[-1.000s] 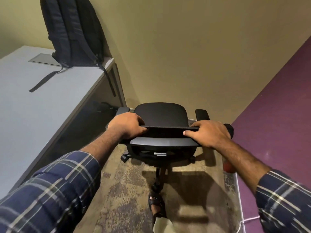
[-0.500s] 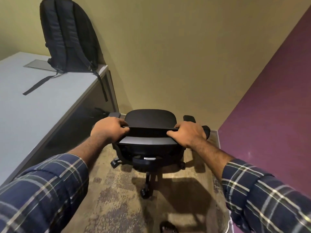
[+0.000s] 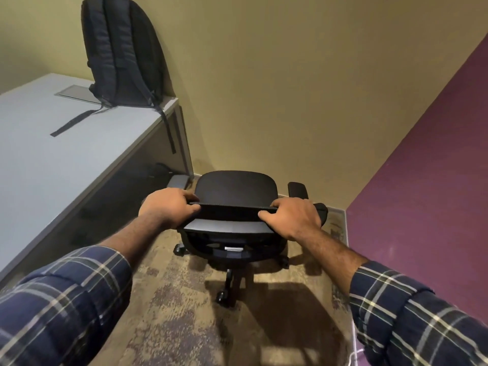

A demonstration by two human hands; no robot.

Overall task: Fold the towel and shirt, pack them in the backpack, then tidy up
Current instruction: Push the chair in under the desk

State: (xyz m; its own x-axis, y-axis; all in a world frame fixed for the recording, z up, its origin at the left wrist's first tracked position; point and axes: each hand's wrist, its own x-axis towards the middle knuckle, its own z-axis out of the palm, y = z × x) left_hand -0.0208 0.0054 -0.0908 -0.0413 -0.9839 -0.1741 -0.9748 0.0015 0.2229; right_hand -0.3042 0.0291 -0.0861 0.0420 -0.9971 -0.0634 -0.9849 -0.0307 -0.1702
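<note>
A dark backpack [image 3: 121, 51] stands upright on the far right corner of the grey desk [image 3: 52, 154], leaning on the wall, its straps trailing over the desktop and edge. A black wheeled office chair [image 3: 235, 188] stands in the corner in front of me. My left hand [image 3: 167, 207] grips the left end of the chair's backrest top. My right hand [image 3: 291, 216] grips the right end of the same bar. No towel or shirt is in view.
The desk runs along my left, with a grey cable hatch [image 3: 76, 94] near the backpack. A purple wall [image 3: 427, 186] closes the right side and a tan wall the far side. A patterned carpet [image 3: 184, 313] covers the floor. A white cable [image 3: 353, 355] lies at the purple wall's foot.
The chair has rolled forward toward the corner with both hands on its backrest. The foot seen under the chair a second ago is out of view.
</note>
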